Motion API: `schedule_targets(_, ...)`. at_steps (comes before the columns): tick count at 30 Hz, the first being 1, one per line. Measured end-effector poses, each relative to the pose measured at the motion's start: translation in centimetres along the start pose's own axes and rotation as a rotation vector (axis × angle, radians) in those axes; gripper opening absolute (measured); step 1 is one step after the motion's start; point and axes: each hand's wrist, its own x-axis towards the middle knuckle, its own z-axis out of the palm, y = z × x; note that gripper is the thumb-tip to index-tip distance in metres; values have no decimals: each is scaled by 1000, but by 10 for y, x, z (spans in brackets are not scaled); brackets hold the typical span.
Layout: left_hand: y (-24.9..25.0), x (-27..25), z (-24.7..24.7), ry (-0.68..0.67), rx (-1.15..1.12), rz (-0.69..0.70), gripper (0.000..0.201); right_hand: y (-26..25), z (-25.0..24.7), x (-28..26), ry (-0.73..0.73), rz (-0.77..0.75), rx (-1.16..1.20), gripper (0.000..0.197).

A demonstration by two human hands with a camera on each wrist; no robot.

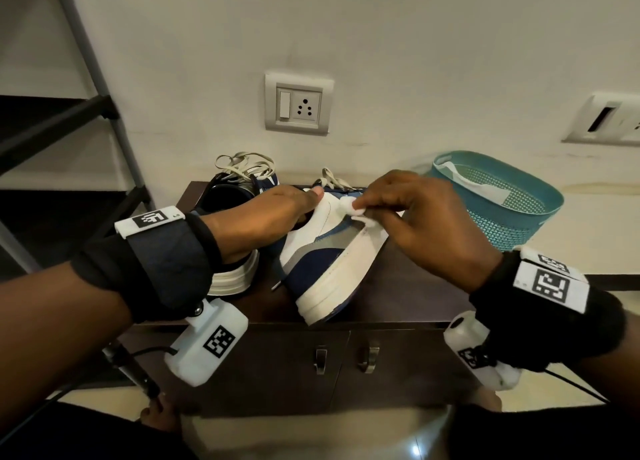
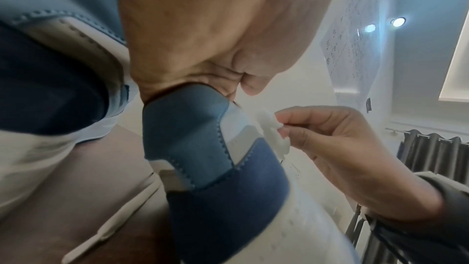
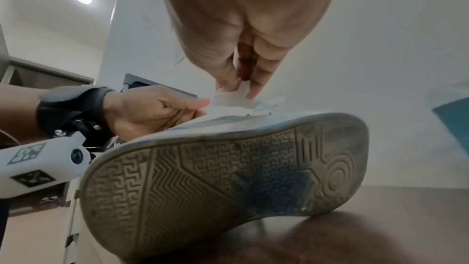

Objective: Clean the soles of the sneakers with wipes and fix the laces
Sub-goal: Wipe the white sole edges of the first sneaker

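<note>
A white, grey and navy sneaker (image 1: 325, 255) lies tilted on its side on the dark cabinet top (image 1: 408, 286), its dirty patterned sole (image 3: 228, 172) facing right. My left hand (image 1: 273, 214) grips it at the collar, thumb on top. My right hand (image 1: 408, 210) pinches a small folded white wipe (image 1: 356, 207) against the white upper, also visible as the wipe (image 2: 272, 129) and the wipe (image 3: 233, 97) in the wrist views. The second sneaker (image 1: 235, 196) stands behind my left hand, its cream laces (image 1: 242, 163) loose.
A teal perforated basket (image 1: 502, 200) with white wipe material inside sits on the floor at the right. A wall socket (image 1: 298, 105) is behind the cabinet. A metal shelf rack (image 1: 69, 130) stands at the left. Two cabinet door handles (image 1: 343, 357) face me.
</note>
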Motion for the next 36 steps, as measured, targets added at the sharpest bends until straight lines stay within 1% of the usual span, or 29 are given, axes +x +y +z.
schedule_targets(2,3,0,1,-6,-47,-14,48,-6,10,-2,-3,19,-7,20)
schedule_targets(3,3,0,2,-14,-74,-19,48,-12,17,-6,-18,1,-24,20)
schedule_targets(5,2,-1,2,-9,-103,-22,49,-25,27,-11,-64,-102,-55,23)
schedule_targets(7,0,-1,1,-7,-135,-22,48,-34,29,-14,-159,-213,-80,25)
schedule_targets(8,0,-2,1,-17,-144,-20,48,-35,27,-12,-195,-239,-89,25)
schedule_targets(10,1,-3,1,-33,-137,-9,47,-26,20,-6,-193,-218,-113,23)
schedule_targets(12,3,-4,1,-7,-104,-18,41,-11,12,2,-133,-143,-152,21)
schedule_targets(14,5,-5,1,0,-80,-24,40,-5,8,4,-102,-97,-164,21)
schedule_targets(15,5,-5,2,-3,-77,-23,43,-8,9,3,-104,-104,-152,22)
schedule_targets(17,4,-5,2,-7,-91,-27,47,-23,17,-4,-133,-173,-131,26)
schedule_targets(19,3,-4,1,-13,-117,-33,46,-40,27,-10,-181,-248,-125,29)
schedule_targets(22,3,-5,1,-7,-122,-22,42,-49,33,-9,-266,-334,-103,31)
schedule_targets(25,6,-8,1,9,-91,-3,46,-48,27,-10,-462,-430,-48,26)
schedule_targets(26,6,-9,1,12,-74,3,48,-46,23,-10,-511,-456,-34,24)
schedule_targets(27,7,-8,1,7,-59,6,49,-43,18,-10,-530,-465,-19,24)
schedule_targets(28,7,-8,1,-3,-55,3,49,-38,13,-9,-521,-455,-4,24)
schedule_targets(31,9,-10,2,-15,-70,5,45,-22,-2,-2,-411,-384,-13,29)
schedule_targets(32,9,-10,3,-13,-60,5,44,-16,-6,0,-386,-349,-36,28)
schedule_targets(34,9,-9,3,-9,-30,-4,43,-11,-9,-1,-359,-285,-75,25)
schedule_targets(36,9,-8,2,-9,-15,-6,45,-15,-7,-8,-342,-281,-82,32)
